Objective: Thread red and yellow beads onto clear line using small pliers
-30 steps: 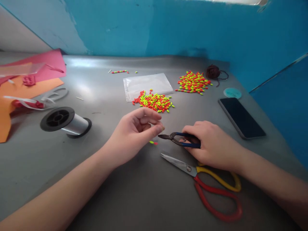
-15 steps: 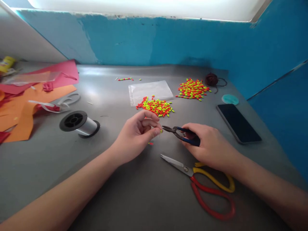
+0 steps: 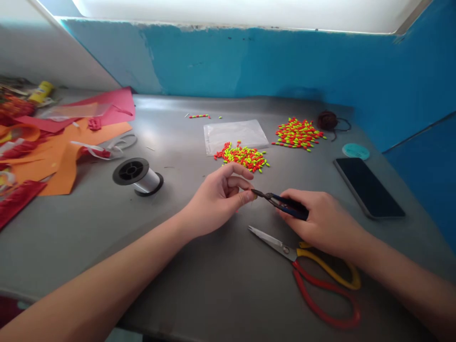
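Note:
My left hand (image 3: 223,204) is closed in a pinch, thumb against fingertip, on a small bead that is mostly hidden now; a thin strand shows faintly below it. In my right hand (image 3: 318,213) are small dark-blue-handled pliers (image 3: 270,196), their jaws closed together and their tips right at my left fingertips. Whether the tips grip something I cannot tell. Just beyond my left hand lies a heap of red and yellow-green beads (image 3: 245,156). Scissors (image 3: 286,249) with one red and one yellow handle lie below the pliers, partly under my right wrist.
A spool of clear line (image 3: 147,182) stands left of my left hand. Behind are a plastic bag (image 3: 237,130), a second bead heap (image 3: 299,134) and a dark yarn ball (image 3: 327,120). A phone (image 3: 368,186) lies right; orange and red sheets (image 3: 57,152) cover the left.
The pliers' jaws have closed and come up to my left fingertips. The bead that showed there is now mostly hidden. The whole view has shifted, so everything sits further right.

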Tool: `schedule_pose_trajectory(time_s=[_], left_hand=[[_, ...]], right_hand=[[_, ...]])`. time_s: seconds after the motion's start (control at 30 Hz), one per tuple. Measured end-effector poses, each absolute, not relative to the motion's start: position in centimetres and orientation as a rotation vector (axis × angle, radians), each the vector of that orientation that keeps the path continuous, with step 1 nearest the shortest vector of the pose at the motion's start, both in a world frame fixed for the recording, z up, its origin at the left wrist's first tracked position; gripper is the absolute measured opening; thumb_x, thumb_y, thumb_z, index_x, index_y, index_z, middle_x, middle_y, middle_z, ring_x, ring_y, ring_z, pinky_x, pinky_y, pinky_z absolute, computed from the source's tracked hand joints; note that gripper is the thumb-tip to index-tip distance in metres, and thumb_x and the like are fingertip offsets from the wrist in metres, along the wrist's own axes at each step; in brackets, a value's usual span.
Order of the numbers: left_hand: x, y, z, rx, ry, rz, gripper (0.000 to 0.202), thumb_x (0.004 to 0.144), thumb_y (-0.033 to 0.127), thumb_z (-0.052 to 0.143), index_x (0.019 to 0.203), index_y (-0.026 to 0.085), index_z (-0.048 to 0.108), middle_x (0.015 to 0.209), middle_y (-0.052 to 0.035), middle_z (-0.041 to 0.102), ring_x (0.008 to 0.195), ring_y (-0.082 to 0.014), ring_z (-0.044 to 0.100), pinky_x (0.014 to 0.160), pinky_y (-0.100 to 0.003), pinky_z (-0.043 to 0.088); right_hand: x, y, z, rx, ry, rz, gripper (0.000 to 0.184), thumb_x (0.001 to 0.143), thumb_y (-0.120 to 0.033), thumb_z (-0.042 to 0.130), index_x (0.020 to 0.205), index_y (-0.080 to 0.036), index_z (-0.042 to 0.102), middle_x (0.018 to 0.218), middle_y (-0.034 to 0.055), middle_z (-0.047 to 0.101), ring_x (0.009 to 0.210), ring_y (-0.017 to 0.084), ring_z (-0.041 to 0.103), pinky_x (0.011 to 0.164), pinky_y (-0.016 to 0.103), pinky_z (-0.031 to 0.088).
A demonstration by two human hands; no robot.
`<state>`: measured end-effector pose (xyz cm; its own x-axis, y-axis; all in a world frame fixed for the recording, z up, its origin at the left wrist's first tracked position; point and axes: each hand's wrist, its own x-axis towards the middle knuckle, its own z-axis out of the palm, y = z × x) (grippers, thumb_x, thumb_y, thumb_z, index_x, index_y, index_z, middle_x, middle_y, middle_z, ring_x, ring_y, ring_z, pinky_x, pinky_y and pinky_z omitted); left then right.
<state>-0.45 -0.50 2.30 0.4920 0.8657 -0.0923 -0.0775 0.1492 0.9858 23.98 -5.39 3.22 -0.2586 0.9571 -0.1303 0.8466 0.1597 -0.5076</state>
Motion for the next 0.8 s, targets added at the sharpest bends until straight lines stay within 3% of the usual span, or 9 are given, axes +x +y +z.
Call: schedule_pose_trajectory(time_s=[0.17,0.3,0.47,0.6,0.8], left_hand=[[-0.4,-0.6,2.5,1.127,0.792,0.782,0.036,0.085,0.028,0.088,0.110,0.018,0.063,0.091,-0.0031,0.073,0.076,-0.0113,0.064,0.066,-0.021,0.047],[-0.5,-0.5,3.0,0.803,0.773,0.848,0.019,0.091,0.026,0.080,0.103,0.015,0.071,0.087,-0.0020,0.070,0.063,-0.0063,0.052,0.059,-0.018,0.043],[-0.4,-0.2,2.7,0.510,0.718,0.708,0.018,0.092,0.026,0.068,0.094,0.009,0.074,0.082,-0.0073,0.067,0.066,-0.0109,0.058,0.062,-0.021,0.048],[0.2,-0.9,1.8,0.448,0.652,0.601,0.020,0.093,0.027,0.066,0.091,0.009,0.075,0.082,-0.0095,0.068,0.068,-0.0141,0.063,0.065,-0.024,0.051],[0.9,-2.3,0.9,0.375,0.560,0.502,0.025,0.095,0.033,0.064,0.088,0.011,0.073,0.084,-0.0119,0.070,0.072,-0.0189,0.068,0.070,-0.029,0.056]], right_hand=[[24.1,-5.4,3.8,-1.748,-2.215,0.839,0.022,0.099,-0.038,0.059,0.084,-0.023,0.068,0.069,-0.0033,0.063,0.064,0.016,0.051,0.060,0.030,0.036],[24.0,-5.7,5.0,-1.692,-2.106,1.157,0.033,0.101,-0.045,0.056,0.081,-0.021,0.067,0.070,-0.0024,0.054,0.068,0.016,0.046,0.059,0.028,0.035],[24.3,-6.9,5.8,-1.634,-1.890,1.521,0.039,0.098,-0.054,0.060,0.084,-0.020,0.072,0.075,0.0019,0.062,0.071,0.020,0.056,0.059,0.028,0.044],[24.3,-7.3,5.6,-1.630,-1.903,1.435,0.034,0.094,-0.052,0.066,0.085,-0.021,0.078,0.074,0.0026,0.068,0.072,0.022,0.062,0.055,0.027,0.046],[23.6,-6.1,4.7,-1.647,-2.024,1.210,0.033,0.099,-0.043,0.059,0.089,-0.020,0.079,0.074,0.0012,0.072,0.076,0.024,0.067,0.063,0.030,0.052]])
